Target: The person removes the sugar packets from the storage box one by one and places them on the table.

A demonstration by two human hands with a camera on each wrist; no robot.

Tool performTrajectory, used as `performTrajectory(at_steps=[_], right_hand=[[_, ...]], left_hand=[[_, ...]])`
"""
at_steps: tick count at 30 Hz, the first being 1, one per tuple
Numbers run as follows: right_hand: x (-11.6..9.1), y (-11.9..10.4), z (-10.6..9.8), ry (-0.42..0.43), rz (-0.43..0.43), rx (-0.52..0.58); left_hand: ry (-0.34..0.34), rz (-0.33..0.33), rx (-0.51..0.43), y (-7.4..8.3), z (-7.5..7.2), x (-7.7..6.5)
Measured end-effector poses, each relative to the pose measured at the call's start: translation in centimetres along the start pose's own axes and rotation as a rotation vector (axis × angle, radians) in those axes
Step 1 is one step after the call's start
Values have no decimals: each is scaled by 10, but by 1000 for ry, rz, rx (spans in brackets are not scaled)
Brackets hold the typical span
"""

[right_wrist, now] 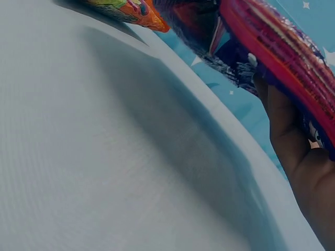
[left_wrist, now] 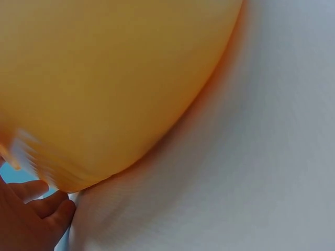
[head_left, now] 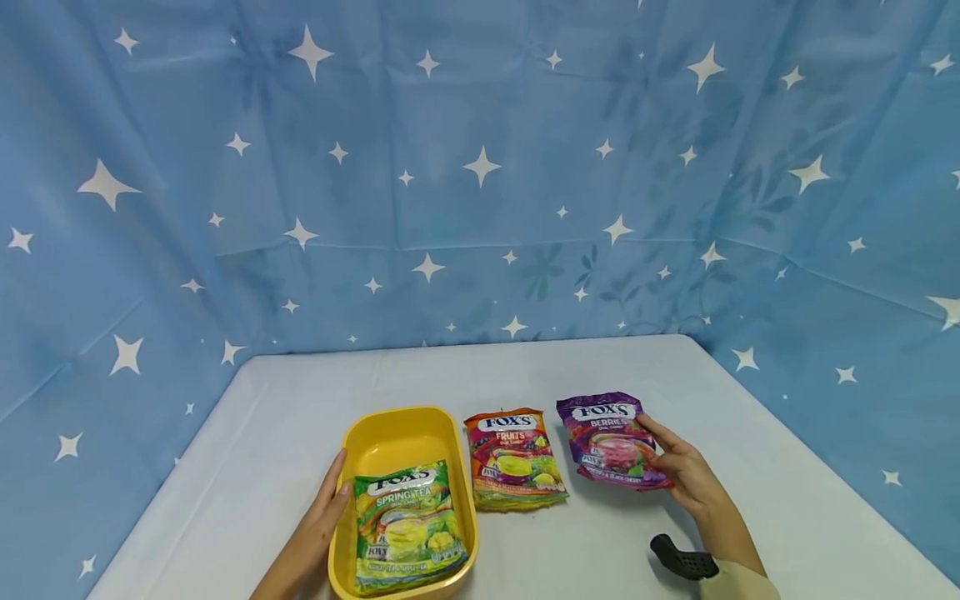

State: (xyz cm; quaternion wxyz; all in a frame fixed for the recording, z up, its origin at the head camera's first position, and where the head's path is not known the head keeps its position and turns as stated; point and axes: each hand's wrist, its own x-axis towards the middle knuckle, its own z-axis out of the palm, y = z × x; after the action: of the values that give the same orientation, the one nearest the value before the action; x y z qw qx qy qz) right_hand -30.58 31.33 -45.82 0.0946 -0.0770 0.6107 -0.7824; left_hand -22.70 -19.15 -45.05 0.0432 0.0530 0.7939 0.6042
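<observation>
My right hand (head_left: 690,475) grips the right edge of a purple candy bag (head_left: 611,442) labelled Berries. In the right wrist view the fingers curl round this bag, and it is raised off the table with its shadow below. My left hand (head_left: 318,521) holds the left rim of a yellow plastic tub (head_left: 397,417), thumb at the rim and fingers along the outer wall. Inside the tub lies a green Spring Tea candy bag (head_left: 408,529). Between the tub and the purple bag, an orange-red Fruits candy bag (head_left: 516,461) lies face up on the table.
A white-covered table (head_left: 300,400) carries everything. Blue star-printed curtains (head_left: 480,208) hang behind it and along both sides. A black strap-like piece (head_left: 682,558) sticks out at my right wrist beside the pale sleeve (head_left: 738,583).
</observation>
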Motion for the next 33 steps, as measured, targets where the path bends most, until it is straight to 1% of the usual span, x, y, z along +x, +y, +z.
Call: performTrajectory(at_steps=[3,7,14,19,21,24,33], right_hand=[[0,1,0,12,31,-44],[2,-1,1,28,47,-75],[3,-3,6,90,91,-170],[4,-2,6,119,117,-208],[4,-1,5,124,121,-232],[4,0,5,131,122,-261],[3,-3,7,128,136,-294]], left_hand=[[8,18,16,-1,1,-1],[13,47,41,0,0,-1],[4,39,44,0,0,-1],[5,63,34,-1,0,0],[3,62,47,-1,0,0],[-5,67,41,-1,0,0],[11,63,29,0,0,0]])
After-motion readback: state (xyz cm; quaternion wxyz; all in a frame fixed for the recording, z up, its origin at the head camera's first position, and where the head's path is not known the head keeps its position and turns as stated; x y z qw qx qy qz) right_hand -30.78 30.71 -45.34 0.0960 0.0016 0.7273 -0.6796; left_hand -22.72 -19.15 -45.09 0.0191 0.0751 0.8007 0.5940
